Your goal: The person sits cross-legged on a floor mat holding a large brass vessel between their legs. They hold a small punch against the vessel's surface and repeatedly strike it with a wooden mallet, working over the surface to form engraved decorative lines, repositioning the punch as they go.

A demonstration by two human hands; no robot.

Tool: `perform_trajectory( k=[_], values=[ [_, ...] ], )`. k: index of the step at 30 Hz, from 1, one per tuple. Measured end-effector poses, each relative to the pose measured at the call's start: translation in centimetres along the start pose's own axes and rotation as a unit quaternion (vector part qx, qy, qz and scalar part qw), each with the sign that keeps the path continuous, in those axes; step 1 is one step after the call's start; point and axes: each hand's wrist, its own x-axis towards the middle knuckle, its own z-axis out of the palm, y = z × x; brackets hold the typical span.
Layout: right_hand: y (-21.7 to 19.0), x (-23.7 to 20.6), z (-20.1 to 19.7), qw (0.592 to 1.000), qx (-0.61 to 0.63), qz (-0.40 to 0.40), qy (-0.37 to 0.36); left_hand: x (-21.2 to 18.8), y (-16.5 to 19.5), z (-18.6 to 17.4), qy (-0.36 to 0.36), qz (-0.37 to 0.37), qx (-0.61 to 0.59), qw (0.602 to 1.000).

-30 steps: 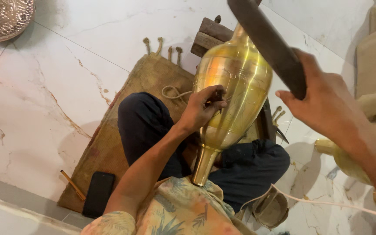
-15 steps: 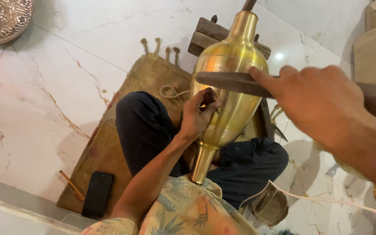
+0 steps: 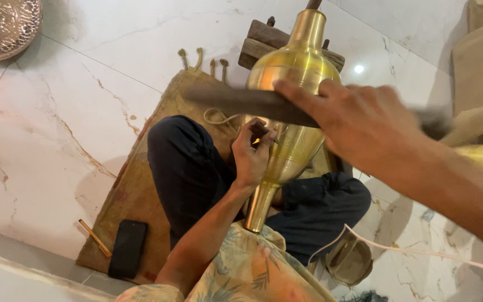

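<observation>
The vase (image 3: 292,106) rests across the lap, long axis running from the stem at the shirt up to the neck by the wood block (image 3: 264,42). The left hand (image 3: 252,154) pinches a small tool against the vase belly. The right hand (image 3: 359,120) grips a dark bar (image 3: 241,100) over the vase. Keep the tool steady; land strikes squarely.

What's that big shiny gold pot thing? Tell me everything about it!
The vase looks like polished brass, golden and mirror-shiny. It has a narrow neck at the far end, a wide round belly, and a slim tapered stem near the person's lap. It lies tilted across the crossed legs, its neck toward a wooden block. The left hand presses a small tool against its belly. The right hand holds a dark blurred hammer over it.
</observation>
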Motion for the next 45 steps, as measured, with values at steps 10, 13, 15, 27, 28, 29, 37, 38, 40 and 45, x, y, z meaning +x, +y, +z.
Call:
perform_trajectory(
  k=[10, 13, 15, 27, 28, 29, 37, 38, 40, 45],
  values=[
    [-0.7, -0.9, 0.6, 0.985, -0.148, -0.064, -0.059, -1.8, -0.2, 1.0, 0.03, 0.048, -0.017, 0.998],
    [-1.0, -1.0, 1.0, 0.998, 0.031, -0.035, 0.047, -2.4, -0.3, 1.5, 0.046, 0.039, -0.027, 0.998],
    [-1.1, -1.2, 1.3, 0.993, -0.102, -0.063, -0.008, -2.9, -0.6, 1.7, 0.053, 0.041, -0.01, 0.998],
    [-0.8, -3.1, 3.2, 0.99, -0.075, -0.084, 0.084, -3.8, -1.9, 2.5, 0.089, 0.107, 0.053, 0.989],
    [-0.7, -3.3, 3.3, 0.975, -0.173, -0.108, 0.087, -3.7, -1.8, 2.5, 0.085, 0.115, 0.052, 0.988],
    [-0.8, -3.4, 3.3, 0.981, -0.133, -0.092, 0.105, -3.8, -1.7, 2.5, 0.082, 0.122, 0.05, 0.988],
    [-1.2, -4.0, 3.1, 0.975, -0.141, -0.094, 0.147, -4.1, -1.7, 2.6, 0.084, 0.095, 0.082, 0.989],
    [-1.2, -4.0, 3.2, 0.971, -0.14, -0.102, 0.165, -4.1, -1.8, 2.7, 0.088, 0.083, 0.087, 0.989],
    [-1.3, -4.1, 3.5, 0.952, -0.186, -0.152, 0.191, -4.5, -1.9, 3.0, 0.093, 0.093, 0.05, 0.99],
    [-1.4, -4.8, 4.1, 0.965, -0.2, -0.114, 0.13, -4.5, -1.8, 3.1, 0.067, 0.064, 0.042, 0.995]
  ],
)
